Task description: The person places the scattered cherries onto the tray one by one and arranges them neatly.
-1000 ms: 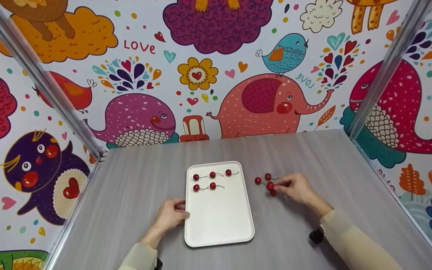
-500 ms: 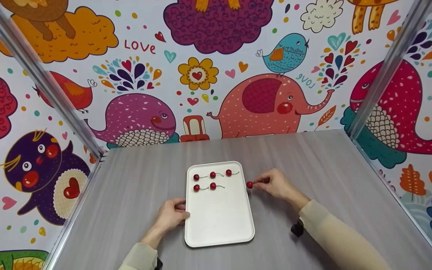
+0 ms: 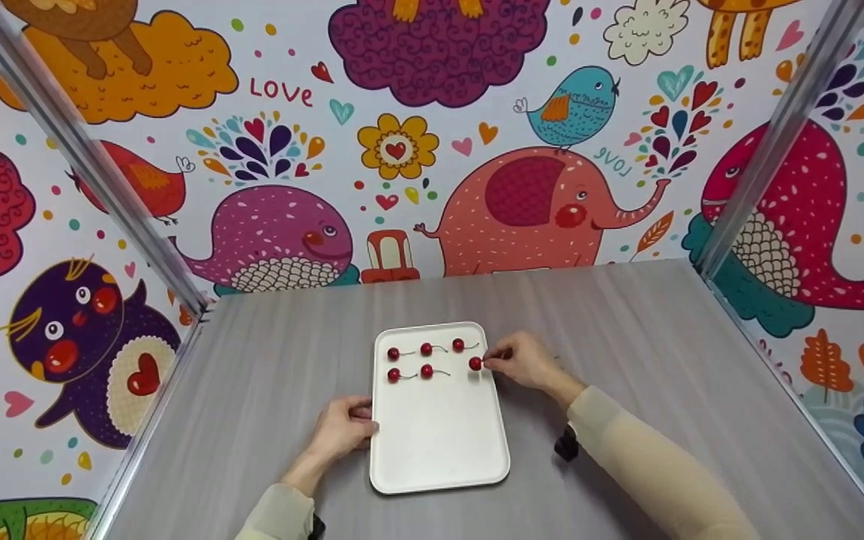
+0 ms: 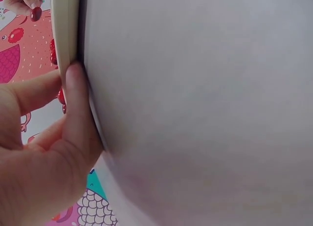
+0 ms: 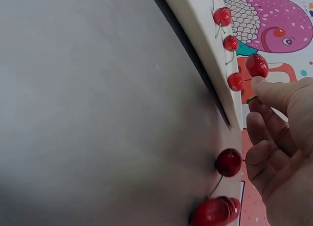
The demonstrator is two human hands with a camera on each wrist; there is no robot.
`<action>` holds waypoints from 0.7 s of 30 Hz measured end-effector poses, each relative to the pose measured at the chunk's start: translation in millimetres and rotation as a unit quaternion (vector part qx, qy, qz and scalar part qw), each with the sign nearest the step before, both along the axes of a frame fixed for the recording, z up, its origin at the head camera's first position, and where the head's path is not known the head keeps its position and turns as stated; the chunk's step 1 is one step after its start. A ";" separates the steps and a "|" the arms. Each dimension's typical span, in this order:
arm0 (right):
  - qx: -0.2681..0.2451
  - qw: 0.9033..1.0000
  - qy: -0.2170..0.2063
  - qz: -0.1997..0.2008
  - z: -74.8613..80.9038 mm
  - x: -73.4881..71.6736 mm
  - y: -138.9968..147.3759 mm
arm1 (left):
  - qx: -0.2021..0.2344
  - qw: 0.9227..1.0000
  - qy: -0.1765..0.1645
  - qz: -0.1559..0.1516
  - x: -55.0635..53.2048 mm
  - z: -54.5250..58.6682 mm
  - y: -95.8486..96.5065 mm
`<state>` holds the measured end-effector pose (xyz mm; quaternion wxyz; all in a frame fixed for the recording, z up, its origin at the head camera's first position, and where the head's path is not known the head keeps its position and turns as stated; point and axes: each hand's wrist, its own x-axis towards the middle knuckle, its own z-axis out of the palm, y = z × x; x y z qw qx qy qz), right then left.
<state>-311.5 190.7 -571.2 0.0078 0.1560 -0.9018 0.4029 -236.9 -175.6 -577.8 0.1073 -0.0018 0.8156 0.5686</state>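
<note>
A red cherry [image 3: 475, 364] with a stem hangs over the upper right part of the white tray [image 3: 439, 442]. My right hand [image 3: 529, 364] pinches its stem between thumb and fingertip, clear in the right wrist view, where the held cherry [image 5: 257, 65] sits just past the thumb tip. Several other cherries [image 3: 426, 349] lie in two rows at the tray's far end, stems pointing right. At the tray's left edge, my left hand [image 3: 342, 427] grips the rim [image 4: 67, 30] with thumb and fingers on either side of it.
More loose cherries [image 5: 229, 162] lie on the grey table [image 3: 612, 315] right of the tray; in the head view the right hand hides them. A wall with printed cartoon animals [image 3: 522, 217] stands behind the table, with metal posts [image 3: 781, 135] at its corners.
My right hand has picked a cherry from the cluster right of the tray and carried it left, across the rim and over the tray. The left hand stays at the left edge.
</note>
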 end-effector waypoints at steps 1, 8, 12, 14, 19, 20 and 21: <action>0.000 1.000 0.000 0.003 -0.2 -1.6 -2.1 | 0.003 1.000 -0.001 0.000 -0.4 -0.2 -0.2; 0.026 1.000 -0.005 0.000 -1.5 -9.6 -15.0 | 0.010 1.000 -0.015 0.002 -3.2 -3.3 -1.0; 0.042 0.999 -0.010 -0.004 -2.5 -11.0 -20.2 | 0.008 1.000 -0.015 0.001 -3.3 -3.1 -0.9; 0.049 0.999 -0.011 0.000 -2.7 -11.2 -22.5 | 0.008 1.000 -0.014 0.000 -2.9 -2.8 -1.1; 0.075 0.997 -0.005 0.013 -2.9 -11.6 -27.2 | 0.006 1.000 -0.014 -0.002 -1.4 -0.2 -1.9; 0.081 0.997 -0.001 0.017 -3.1 -11.8 -27.8 | 0.004 1.000 -0.015 -0.003 -1.1 0.2 -2.1; 0.088 0.996 0.002 0.020 -3.3 -12.1 -28.4 | 0.003 1.000 -0.014 -0.003 -0.8 0.8 -2.3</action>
